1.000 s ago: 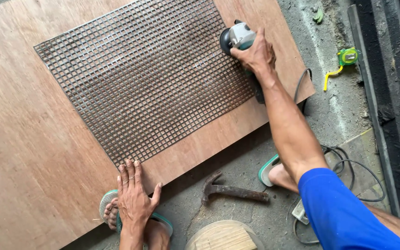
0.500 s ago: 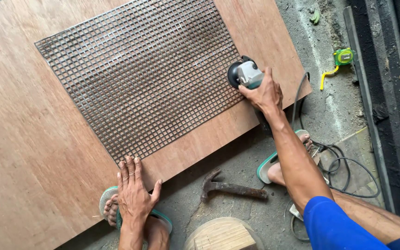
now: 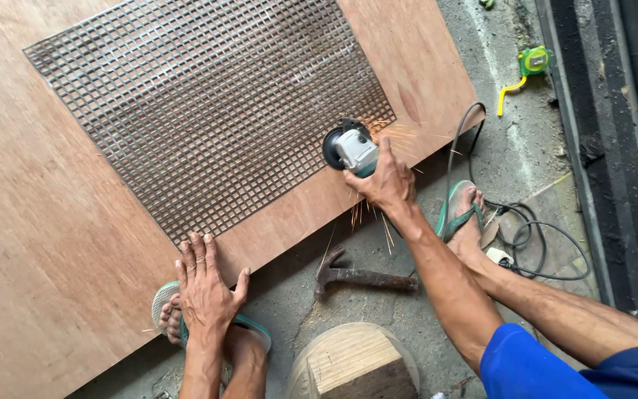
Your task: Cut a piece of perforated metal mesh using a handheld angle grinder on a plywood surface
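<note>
A rusty metal wire grid [image 3: 208, 111] lies flat on a large plywood sheet [image 3: 31, 244] on the floor. My right hand [image 3: 387, 179] grips a grey angle grinder [image 3: 348, 148] whose disc touches the grid's near right edge, and orange sparks fly off toward me. My left hand [image 3: 204, 284] rests flat, fingers spread, on the plywood's near edge just below the grid. The grinder's body is partly hidden under my right hand.
A claw hammer [image 3: 359, 277] lies on the concrete between my arms. The grinder's grey cord [image 3: 511, 229] coils by my right foot in a green sandal [image 3: 459, 210]. A green tape measure [image 3: 529, 63] sits at the far right. A round wooden stool [image 3: 352, 362] stands below.
My right hand has drawn the grinder along the grid's right edge toward me, from its far corner to the near right edge. Sparks now show. My left hand has stayed in place.
</note>
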